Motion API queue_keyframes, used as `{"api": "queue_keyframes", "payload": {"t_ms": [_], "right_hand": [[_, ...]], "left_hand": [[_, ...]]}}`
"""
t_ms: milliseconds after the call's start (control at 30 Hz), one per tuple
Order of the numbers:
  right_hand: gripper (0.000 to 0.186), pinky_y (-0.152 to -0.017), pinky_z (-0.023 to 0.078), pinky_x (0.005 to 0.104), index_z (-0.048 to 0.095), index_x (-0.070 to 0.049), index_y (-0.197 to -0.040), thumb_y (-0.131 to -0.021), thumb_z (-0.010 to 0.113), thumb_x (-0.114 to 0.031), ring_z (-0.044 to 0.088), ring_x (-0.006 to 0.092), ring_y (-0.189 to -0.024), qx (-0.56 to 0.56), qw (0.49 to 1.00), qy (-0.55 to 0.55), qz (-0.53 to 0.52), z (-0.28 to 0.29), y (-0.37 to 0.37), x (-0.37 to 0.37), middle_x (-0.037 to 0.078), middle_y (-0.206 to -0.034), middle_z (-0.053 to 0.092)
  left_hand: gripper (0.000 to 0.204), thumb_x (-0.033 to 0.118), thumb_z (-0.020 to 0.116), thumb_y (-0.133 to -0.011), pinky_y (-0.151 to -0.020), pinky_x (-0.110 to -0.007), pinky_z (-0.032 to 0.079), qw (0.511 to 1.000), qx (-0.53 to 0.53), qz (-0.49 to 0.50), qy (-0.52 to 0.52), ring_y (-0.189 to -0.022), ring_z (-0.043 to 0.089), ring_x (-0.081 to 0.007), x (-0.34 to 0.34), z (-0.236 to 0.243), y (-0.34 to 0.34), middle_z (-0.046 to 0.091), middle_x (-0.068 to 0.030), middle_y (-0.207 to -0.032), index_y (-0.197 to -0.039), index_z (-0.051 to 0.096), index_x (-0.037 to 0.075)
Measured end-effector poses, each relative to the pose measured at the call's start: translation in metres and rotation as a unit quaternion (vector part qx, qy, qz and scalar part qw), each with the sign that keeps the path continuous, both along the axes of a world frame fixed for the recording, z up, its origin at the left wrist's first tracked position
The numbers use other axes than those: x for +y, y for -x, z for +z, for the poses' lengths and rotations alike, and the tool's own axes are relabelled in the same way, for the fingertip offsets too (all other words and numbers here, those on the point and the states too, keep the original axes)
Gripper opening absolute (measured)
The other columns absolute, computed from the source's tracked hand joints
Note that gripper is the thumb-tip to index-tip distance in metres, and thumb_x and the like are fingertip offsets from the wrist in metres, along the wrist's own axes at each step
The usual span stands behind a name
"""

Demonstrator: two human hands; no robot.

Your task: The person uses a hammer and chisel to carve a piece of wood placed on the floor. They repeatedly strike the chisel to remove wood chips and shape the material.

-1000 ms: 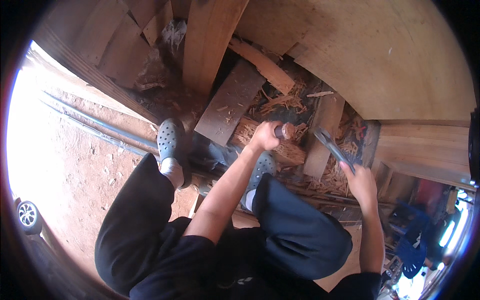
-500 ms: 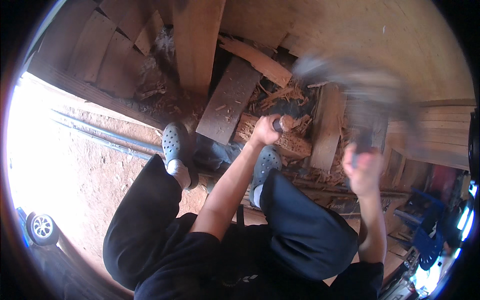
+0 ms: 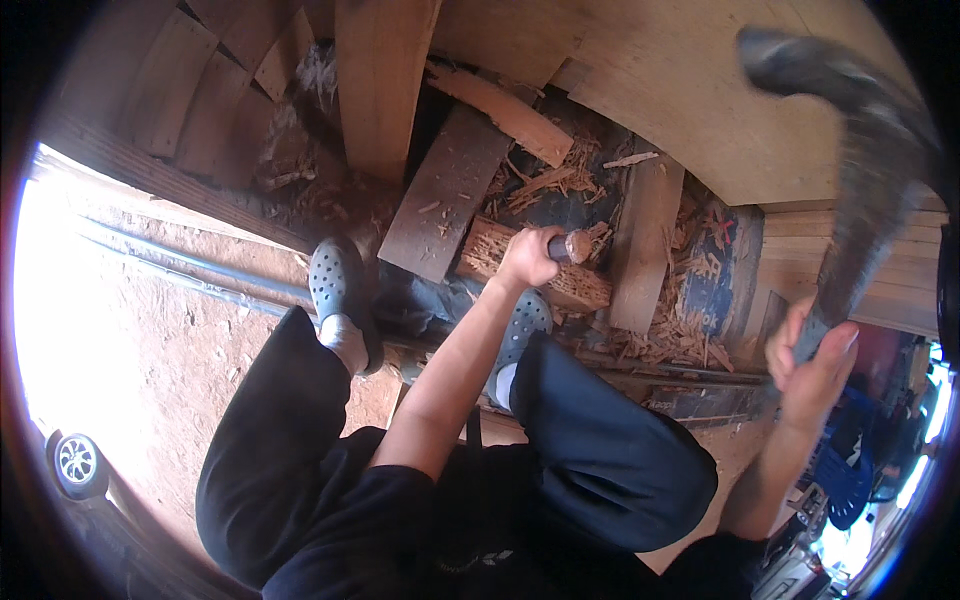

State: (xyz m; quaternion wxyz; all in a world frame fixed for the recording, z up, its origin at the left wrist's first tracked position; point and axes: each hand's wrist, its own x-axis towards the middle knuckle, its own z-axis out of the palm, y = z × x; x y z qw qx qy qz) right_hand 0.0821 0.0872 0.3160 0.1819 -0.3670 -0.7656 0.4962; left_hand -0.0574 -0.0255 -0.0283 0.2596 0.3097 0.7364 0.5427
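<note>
My left hand [image 3: 530, 257] is closed round a short dark handle [image 3: 568, 247] with a battered, rounded end facing up, like a chisel's; its lower part is hidden. Below that fist lies a wooden block [image 3: 585, 288] whose surface is rough with gouge marks. Off to the right, my right hand [image 3: 812, 360] grips the lower end of a dark, bent club [image 3: 865, 190]. The club is raised high, its hooked end curving to the left, and it is slightly blurred.
Dark [image 3: 450, 195] and pale boards [image 3: 648, 250] flank the block, with wood chips [image 3: 690, 335] scattered around. A large plywood sheet [image 3: 700, 110] leans behind. My clogs [image 3: 342, 290] are close to the work. At right stands a blue plastic chair [image 3: 845, 470].
My right hand has swung the club up and to the right, where it shows more sharply. My left hand keeps its grip on the handle at nearly the same spot.
</note>
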Motion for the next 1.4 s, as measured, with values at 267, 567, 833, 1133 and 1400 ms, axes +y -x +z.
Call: {"api": "queue_keyframes", "payload": {"t_ms": [267,567,833,1133,1400], "right_hand": [[0.061,-0.067,0.045,0.0439,0.064,0.002,-0.083,-0.088,0.049,-0.057,0.061,0.0394,-0.072,-0.483,0.849,-0.130,0.169,-0.093,-0.006,0.001,0.026,-0.067,0.057],[0.052,-0.051,0.036,0.0314,0.055,0.001,-0.066,-0.091,0.053,-0.044,0.044,0.0159,-0.050,-0.439,0.884,-0.162,0.026,-0.045,-0.062,-0.007,0.007,-0.055,0.050],[0.058,-0.042,0.028,0.0207,0.048,-0.009,-0.079,-0.090,0.037,-0.066,0.041,0.0067,-0.048,0.088,0.996,0.005,-0.030,-0.030,-0.056,-0.007,-0.003,-0.057,0.043],[0.054,-0.059,0.043,0.0379,0.059,0.006,-0.078,-0.090,0.054,-0.047,0.051,0.0269,-0.057,-0.393,0.905,-0.139,0.085,-0.111,-0.033,0.010,0.021,-0.060,0.049],[0.039,-0.048,0.032,0.0239,0.053,-0.005,-0.079,-0.093,0.053,-0.042,0.041,0.0076,-0.052,-0.007,0.991,-0.063,-0.118,-0.028,-0.050,-0.010,-0.001,-0.055,0.045]], "left_hand": [[0.035,0.013,0.056,-0.062,-0.077,-0.047,0.048,0.998,0.010,-0.052,0.022,-0.087,0.060,-0.0414,0.011,-0.003,-0.002,0.065,-0.0222,-0.085,-0.095,0.063,0.008],[0.032,0.010,0.053,-0.062,-0.075,-0.048,0.048,0.997,0.033,-0.026,0.058,-0.082,0.060,-0.0415,0.008,0.000,-0.006,0.064,-0.0224,-0.081,-0.093,0.062,0.008],[0.034,0.009,0.053,-0.063,-0.076,-0.047,0.048,0.999,0.039,-0.017,0.011,-0.085,0.060,-0.0411,0.007,-0.002,-0.008,0.064,-0.0215,-0.084,-0.095,0.063,0.008],[0.035,0.015,0.056,-0.063,-0.076,-0.047,0.048,0.990,0.028,-0.086,0.111,-0.086,0.061,-0.0405,0.024,-0.004,-0.006,0.065,-0.0219,-0.085,-0.096,0.063,0.007],[0.021,0.012,0.054,-0.067,-0.074,-0.048,0.048,0.991,0.066,-0.074,0.089,-0.080,0.061,-0.0413,0.019,-0.007,-0.013,0.064,-0.0223,-0.078,-0.085,0.061,0.007]]}}
